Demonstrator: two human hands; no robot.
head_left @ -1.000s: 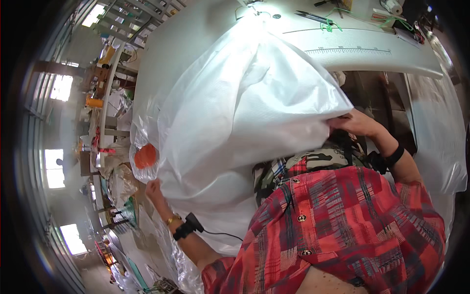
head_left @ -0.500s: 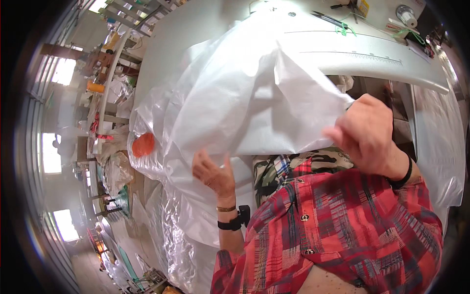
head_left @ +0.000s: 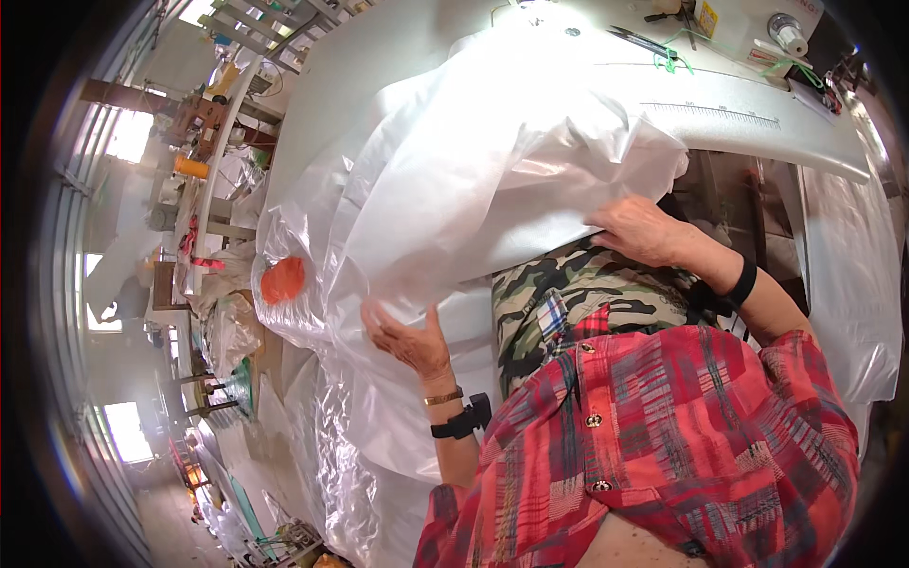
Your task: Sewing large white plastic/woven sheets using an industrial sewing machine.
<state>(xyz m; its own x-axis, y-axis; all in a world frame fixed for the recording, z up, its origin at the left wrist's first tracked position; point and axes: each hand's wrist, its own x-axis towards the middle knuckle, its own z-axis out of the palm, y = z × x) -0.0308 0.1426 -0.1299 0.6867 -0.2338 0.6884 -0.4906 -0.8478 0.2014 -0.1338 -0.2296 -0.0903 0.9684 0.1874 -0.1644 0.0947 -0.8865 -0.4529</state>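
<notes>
A translucent white plastic sheet (head_left: 417, 208) lies in loose folds over the table and droops at its front edge above my lap. My left hand (head_left: 412, 343), fingers spread, rests against the sheet's near left part without gripping it. At the sheet's near right edge is my right hand (head_left: 639, 230), its fingers bent and closed on the plastic; the thumb is mostly hidden. The sheet's crumpled right end stands up beyond that hand, free of it.
The white work table (head_left: 757, 133) carries a printed ruler scale along its front. Tweezers (head_left: 644, 41) and green thread lie at the back, under a bright lamp. An orange round patch (head_left: 282, 280) shows among plastic at left. More clear plastic (head_left: 852, 284) hangs at right.
My right hand has moved left and down from the sheet's raised right corner to its near edge. The sheet has sunk and crumpled at right. My left hand has barely shifted.
</notes>
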